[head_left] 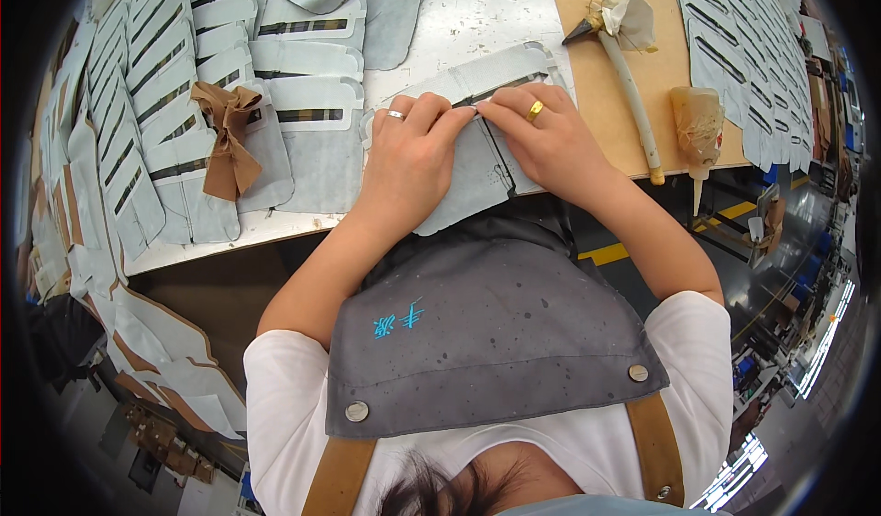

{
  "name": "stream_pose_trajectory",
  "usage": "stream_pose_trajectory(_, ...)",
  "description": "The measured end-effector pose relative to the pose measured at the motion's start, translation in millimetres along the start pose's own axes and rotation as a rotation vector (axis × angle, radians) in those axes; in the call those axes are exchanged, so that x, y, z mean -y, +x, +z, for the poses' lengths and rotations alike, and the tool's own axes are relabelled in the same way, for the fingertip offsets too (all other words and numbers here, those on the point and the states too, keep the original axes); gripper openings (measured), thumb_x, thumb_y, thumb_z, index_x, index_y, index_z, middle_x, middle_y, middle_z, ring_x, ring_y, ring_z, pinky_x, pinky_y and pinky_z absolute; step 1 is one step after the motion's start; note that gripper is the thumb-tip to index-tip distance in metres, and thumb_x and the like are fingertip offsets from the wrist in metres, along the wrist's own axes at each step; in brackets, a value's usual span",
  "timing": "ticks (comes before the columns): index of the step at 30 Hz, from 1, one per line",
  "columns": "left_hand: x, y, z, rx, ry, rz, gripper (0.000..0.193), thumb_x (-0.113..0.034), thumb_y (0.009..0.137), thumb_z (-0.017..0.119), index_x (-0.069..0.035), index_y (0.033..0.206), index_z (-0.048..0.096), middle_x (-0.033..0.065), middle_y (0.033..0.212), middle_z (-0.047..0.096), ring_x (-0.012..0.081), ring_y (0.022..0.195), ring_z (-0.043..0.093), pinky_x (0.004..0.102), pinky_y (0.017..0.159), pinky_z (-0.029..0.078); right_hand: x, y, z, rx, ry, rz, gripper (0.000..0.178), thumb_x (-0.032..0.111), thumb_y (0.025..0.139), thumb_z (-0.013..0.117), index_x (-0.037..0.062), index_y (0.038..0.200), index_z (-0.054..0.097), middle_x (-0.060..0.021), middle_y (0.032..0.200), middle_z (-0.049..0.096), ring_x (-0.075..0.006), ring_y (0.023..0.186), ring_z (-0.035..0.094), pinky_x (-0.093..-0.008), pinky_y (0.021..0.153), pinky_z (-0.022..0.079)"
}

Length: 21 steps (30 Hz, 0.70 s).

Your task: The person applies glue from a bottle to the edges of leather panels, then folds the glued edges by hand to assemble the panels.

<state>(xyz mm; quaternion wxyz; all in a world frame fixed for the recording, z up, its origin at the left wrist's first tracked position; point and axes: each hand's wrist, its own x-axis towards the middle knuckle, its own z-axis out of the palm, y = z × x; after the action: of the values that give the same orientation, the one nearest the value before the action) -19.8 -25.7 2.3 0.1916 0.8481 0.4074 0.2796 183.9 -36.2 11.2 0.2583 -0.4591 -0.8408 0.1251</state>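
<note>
A pale grey panel point(459, 176), perhaps leather, lies at the table's front edge with a white-rimmed slot and a dark strip down its middle. Both hands are over it, their fingertips meeting at the slot. My left hand point(410, 153), with a silver ring, has its fingers curled and its thumb and index finger pinching the slot's edge. My right hand point(548, 137), wearing a gold ring, pinches the same edge from the other side. The fingers hide part of the slot.
Overlapping rows of similar grey panels point(307, 153) fill the left, with a crumpled brown cloth point(227, 140) on top. On the tan board point(587, 57) at right lie a hammer point(631, 103) and a squeeze bottle point(697, 126) with its nozzle past the edge. More panels point(734, 48) sit beyond.
</note>
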Motion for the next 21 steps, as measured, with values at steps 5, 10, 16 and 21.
stream_pose_trajectory(5,-0.2,-0.6,0.6,-0.008,0.001,0.000,0.026,0.003,0.081,0.060,-0.008,0.103,0.065,0.0049,0.093,0.057,0.0247,0.087,0.052,0.0364,0.074,0.037,-24.1,-8.5,-27.9,0.070,-0.286,-0.130,0.028,0.006,0.076,0.060,0.0072,0.104,0.061,-0.0065,0.104,0.061,-0.0222,0.099,0.058,-0.0362,0.089,0.043)
stream_pose_trajectory(10,1.3,-0.5,1.9,-0.007,0.020,-0.011,0.024,0.002,0.083,0.058,-0.008,0.104,0.064,0.0061,0.093,0.057,0.0260,0.087,0.052,0.0371,0.076,0.038,-8.0,-0.9,-22.8,-0.080,-0.097,0.086,0.029,0.000,0.075,0.060,0.0049,0.103,0.061,-0.0056,0.101,0.061,-0.0238,0.096,0.058,-0.0355,0.084,0.047)
stream_pose_trajectory(16,-0.1,5.6,-2.3,0.045,-0.010,-0.038,0.019,-0.001,0.084,0.057,-0.006,0.102,0.062,0.0078,0.094,0.057,0.0281,0.089,0.053,0.0387,0.077,0.038,-0.7,-2.8,-2.5,0.010,-0.032,-0.066,0.024,0.000,0.080,0.062,0.0032,0.104,0.061,-0.0090,0.100,0.061,-0.0275,0.096,0.058,-0.0376,0.082,0.049)
stream_pose_trajectory(21,-1.2,3.2,-1.0,0.020,0.005,-0.062,0.018,-0.002,0.084,0.058,-0.006,0.102,0.061,0.0087,0.094,0.057,0.0281,0.090,0.054,0.0389,0.078,0.039,-1.8,-5.5,-2.4,-0.032,0.123,0.001,0.023,0.002,0.082,0.063,0.0034,0.105,0.061,-0.0102,0.102,0.061,-0.0289,0.097,0.058,-0.0379,0.082,0.049)
